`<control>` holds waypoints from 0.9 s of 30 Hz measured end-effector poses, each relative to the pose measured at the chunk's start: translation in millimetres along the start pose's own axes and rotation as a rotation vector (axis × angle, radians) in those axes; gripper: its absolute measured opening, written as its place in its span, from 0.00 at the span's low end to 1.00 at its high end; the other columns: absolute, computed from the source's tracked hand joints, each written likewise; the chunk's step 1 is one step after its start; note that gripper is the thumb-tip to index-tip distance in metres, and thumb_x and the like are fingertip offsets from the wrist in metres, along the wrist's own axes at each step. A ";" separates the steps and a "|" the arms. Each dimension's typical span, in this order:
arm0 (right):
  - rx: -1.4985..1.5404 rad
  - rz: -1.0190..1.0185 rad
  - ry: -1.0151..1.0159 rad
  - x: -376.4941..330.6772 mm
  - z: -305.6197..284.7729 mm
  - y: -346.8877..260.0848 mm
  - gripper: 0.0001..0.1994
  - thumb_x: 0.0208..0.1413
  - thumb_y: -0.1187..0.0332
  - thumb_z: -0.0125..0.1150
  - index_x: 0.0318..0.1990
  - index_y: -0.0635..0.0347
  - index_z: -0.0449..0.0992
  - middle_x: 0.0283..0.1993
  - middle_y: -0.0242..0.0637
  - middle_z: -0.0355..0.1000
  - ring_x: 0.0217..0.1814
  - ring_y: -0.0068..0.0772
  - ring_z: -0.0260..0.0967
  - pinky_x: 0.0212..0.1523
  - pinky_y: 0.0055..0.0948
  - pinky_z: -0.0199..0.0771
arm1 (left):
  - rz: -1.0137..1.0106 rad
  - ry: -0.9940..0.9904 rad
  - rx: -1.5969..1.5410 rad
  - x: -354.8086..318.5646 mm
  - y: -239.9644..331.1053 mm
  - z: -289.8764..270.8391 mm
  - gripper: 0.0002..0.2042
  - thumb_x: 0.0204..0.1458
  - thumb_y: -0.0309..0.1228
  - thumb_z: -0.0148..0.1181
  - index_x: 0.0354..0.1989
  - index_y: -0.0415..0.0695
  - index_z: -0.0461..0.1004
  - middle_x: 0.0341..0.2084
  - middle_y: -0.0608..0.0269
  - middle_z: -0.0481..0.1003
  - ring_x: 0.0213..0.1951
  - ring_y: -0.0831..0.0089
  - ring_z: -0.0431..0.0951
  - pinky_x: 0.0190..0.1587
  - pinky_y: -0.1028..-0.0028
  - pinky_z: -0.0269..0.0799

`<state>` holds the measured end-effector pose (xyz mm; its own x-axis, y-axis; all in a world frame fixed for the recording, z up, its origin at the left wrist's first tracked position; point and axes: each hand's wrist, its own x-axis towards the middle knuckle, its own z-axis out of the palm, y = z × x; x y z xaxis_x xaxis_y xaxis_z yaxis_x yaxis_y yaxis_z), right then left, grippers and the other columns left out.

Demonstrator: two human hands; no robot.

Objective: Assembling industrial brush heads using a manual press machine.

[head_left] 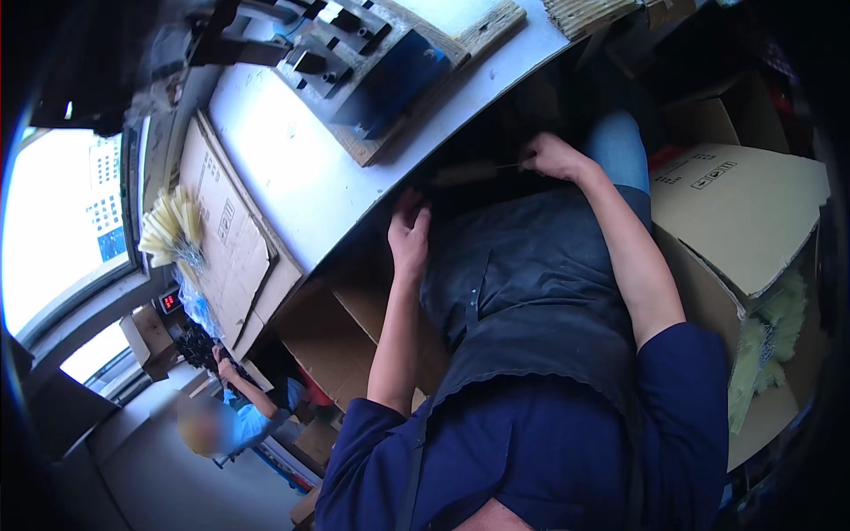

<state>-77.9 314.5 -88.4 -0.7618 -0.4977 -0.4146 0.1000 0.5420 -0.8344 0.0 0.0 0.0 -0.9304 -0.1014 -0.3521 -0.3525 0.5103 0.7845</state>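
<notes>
Below the table edge, over my lap, my right hand (553, 157) pinches the thin wire stem of a pale, cylinder-shaped brush (469, 172). The brush lies roughly level, its bristled part pointing left, and looks dim and blurred in the shade. My left hand (409, 228) is raised just left of the brush's far end, thumb apart from the fingers. Its fingertips are dark and smeared, and whether they touch the bristles does not show. A dark apron (531, 274) covers my lap beneath both hands.
A metal fixture with a blue block (390, 84) stands on the white table (283, 133). Pale yellow brushes with wire stems (177, 230) lie on flat cardboard at left; more (770, 341) fill an open carton (744, 212) at right. Another person (252, 420) works at lower left.
</notes>
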 end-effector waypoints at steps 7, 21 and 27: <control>0.339 0.147 0.141 -112.3 22.7 -77.5 0.07 0.57 0.74 0.58 0.36 0.65 0.82 0.30 0.34 0.76 0.33 0.21 0.70 0.37 0.23 0.70 | 0.170 -0.068 -0.699 -48.5 48.4 8.4 0.20 0.60 0.21 0.56 0.61 0.32 0.64 0.43 0.57 0.75 0.44 0.72 0.79 0.49 0.74 0.77; 0.280 0.024 0.236 -179.9 31.3 -96.8 0.06 0.58 0.73 0.58 0.36 0.64 0.82 0.32 0.31 0.74 0.35 0.21 0.69 0.39 0.23 0.69 | 0.202 -0.136 -0.761 -75.0 69.9 -1.3 0.16 0.59 0.26 0.60 0.54 0.33 0.72 0.39 0.58 0.77 0.40 0.71 0.79 0.46 0.72 0.80; 0.157 -0.116 0.266 -166.6 43.3 -105.9 0.06 0.58 0.74 0.58 0.36 0.65 0.81 0.33 0.34 0.76 0.37 0.24 0.70 0.40 0.24 0.69 | 0.143 -0.112 -0.731 -80.7 60.2 -20.4 0.09 0.58 0.24 0.61 0.44 0.33 0.77 0.37 0.57 0.79 0.36 0.73 0.81 0.43 0.74 0.80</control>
<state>66.1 310.6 53.3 -0.9123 -0.3445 -0.2216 0.0844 0.3712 -0.9247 51.8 21.4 86.0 -0.9702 0.0305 -0.2405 -0.2419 -0.1889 0.9517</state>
